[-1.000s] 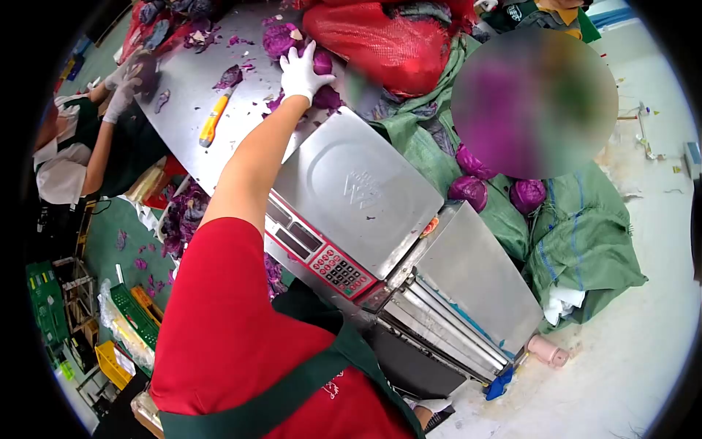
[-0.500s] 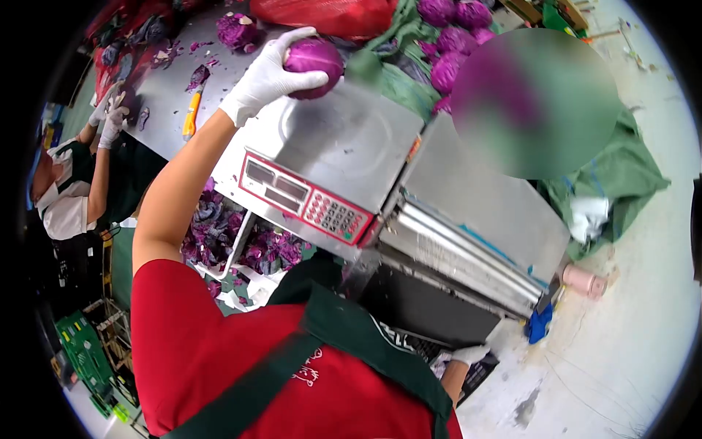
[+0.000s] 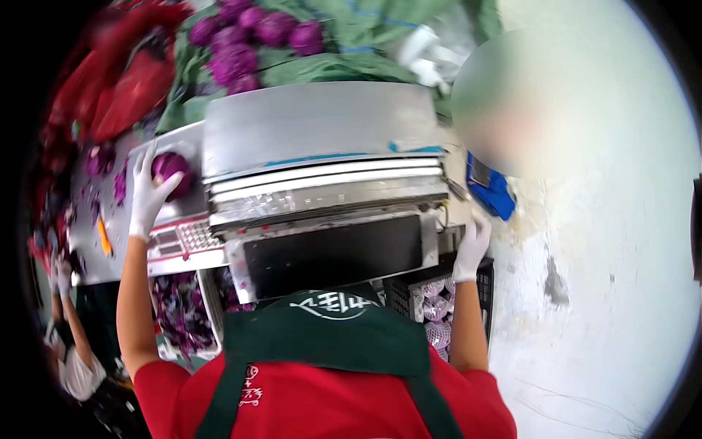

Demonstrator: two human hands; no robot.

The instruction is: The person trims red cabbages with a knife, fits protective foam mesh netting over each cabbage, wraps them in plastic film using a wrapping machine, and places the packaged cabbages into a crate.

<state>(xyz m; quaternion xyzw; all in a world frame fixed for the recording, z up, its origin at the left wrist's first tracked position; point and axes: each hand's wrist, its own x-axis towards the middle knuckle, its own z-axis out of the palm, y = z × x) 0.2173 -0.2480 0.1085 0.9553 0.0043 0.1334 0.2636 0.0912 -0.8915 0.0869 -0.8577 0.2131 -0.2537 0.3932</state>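
A round purple cabbage [image 3: 172,174] rests on the metal plate of the scale [image 3: 183,208]. My left hand [image 3: 149,189], in a white glove, is at the cabbage's left side with its fingers spread and the thumb against its front. At the right end of the wrapping machine [image 3: 322,121] is my right hand [image 3: 473,245], also gloved, with fingers apart and pointing up; nothing shows in it. Just below that hand, a black crate [image 3: 485,282] holds several wrapped cabbages [image 3: 436,309].
Several cabbages [image 3: 275,29] lie on green sacking [image 3: 344,62] behind the machine. A yellow-handled knife [image 3: 104,238] and another cabbage [image 3: 100,159] are on the left table. A co-worker's gloved hands [image 3: 61,276] are at far left. Leaf scraps fill a bin [image 3: 183,311] below.
The view has turned rightward. My left hand has brought the cabbage from the table onto the scale and loosened around it. My right hand has risen from low down to the machine's right end.
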